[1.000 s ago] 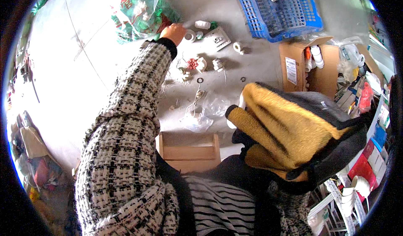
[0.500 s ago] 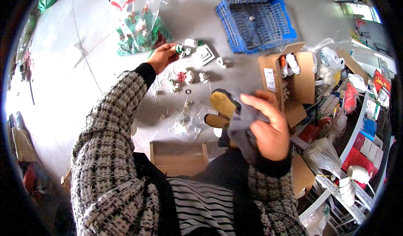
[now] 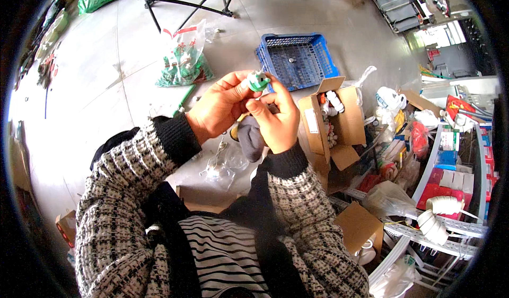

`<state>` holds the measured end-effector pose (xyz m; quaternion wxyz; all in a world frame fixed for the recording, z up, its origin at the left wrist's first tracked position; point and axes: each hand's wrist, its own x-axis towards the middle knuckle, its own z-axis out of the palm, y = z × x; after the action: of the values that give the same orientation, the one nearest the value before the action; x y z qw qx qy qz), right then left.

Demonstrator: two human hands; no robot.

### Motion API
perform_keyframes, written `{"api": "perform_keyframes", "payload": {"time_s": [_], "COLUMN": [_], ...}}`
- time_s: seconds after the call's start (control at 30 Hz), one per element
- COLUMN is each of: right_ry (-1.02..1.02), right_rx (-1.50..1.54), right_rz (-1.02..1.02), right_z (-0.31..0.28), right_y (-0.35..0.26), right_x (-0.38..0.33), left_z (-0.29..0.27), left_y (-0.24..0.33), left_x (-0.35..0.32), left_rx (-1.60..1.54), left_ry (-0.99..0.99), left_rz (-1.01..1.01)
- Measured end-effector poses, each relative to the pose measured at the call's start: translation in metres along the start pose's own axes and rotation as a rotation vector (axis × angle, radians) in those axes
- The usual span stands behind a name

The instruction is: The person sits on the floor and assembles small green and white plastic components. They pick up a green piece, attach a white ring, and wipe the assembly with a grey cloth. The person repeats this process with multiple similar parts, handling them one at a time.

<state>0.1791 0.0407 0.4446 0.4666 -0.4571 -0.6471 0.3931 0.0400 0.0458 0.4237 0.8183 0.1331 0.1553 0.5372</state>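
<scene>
- The left hand [image 3: 222, 103] pinches a small green and white fitting [image 3: 257, 82] between thumb and forefinger, its round end facing up.
- The right hand [image 3: 277, 123] is close beside it, forefinger against the fitting's right side and thumb just below; its other fingers are mostly hidden and curl round a dark grey glove [image 3: 251, 140].
- The glove hangs under the right palm, with a patch of yellow showing at its left.
- The fitting is held up off the floor [image 3: 119, 104], in front of the body.
- Beyond the left hand stands a clear plastic bag [image 3: 184, 69] of green and white pieces.
- A green rod [image 3: 184, 100] lies on the floor between that bag and the left wrist.
- A blue crate [image 3: 330, 65] sits beyond the right hand, with a small pale piece inside.
- To the right of the right hand, an open cardboard box [image 3: 354, 119] holds white pipe parts [image 3: 334, 102].
- Below the hands, a crumpled clear bag [image 3: 225, 171] lies on the floor.
</scene>
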Motion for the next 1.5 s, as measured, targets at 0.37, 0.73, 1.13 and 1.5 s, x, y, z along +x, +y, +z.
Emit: {"api": "perform_keyframes", "payload": {"time_s": [0.37,0.73,1.13,1.5], "right_ry": [-0.121,-0.206,-0.29,-0.22], "right_rx": [0.365,0.215,0.391,0.348], "right_rz": [0.049,0.143,0.241,0.23], "right_z": [0.022,0.005,-0.001,0.0], "right_y": [-0.009,-0.009,-0.004,-0.001], "right_x": [-0.029,-0.031,-0.026,-0.02], "left_z": [0.009,-0.009,-0.018,-0.047], "left_y": [-0.001,0.014,0.017,0.034], "left_x": [-0.063,-0.05,-0.043,-0.027], "left_rx": [0.201,0.628,0.842,1.674], "left_ry": [0.132,-0.095,-0.076,0.4], "left_rz": [0.111,0.095,0.169,0.899]}}
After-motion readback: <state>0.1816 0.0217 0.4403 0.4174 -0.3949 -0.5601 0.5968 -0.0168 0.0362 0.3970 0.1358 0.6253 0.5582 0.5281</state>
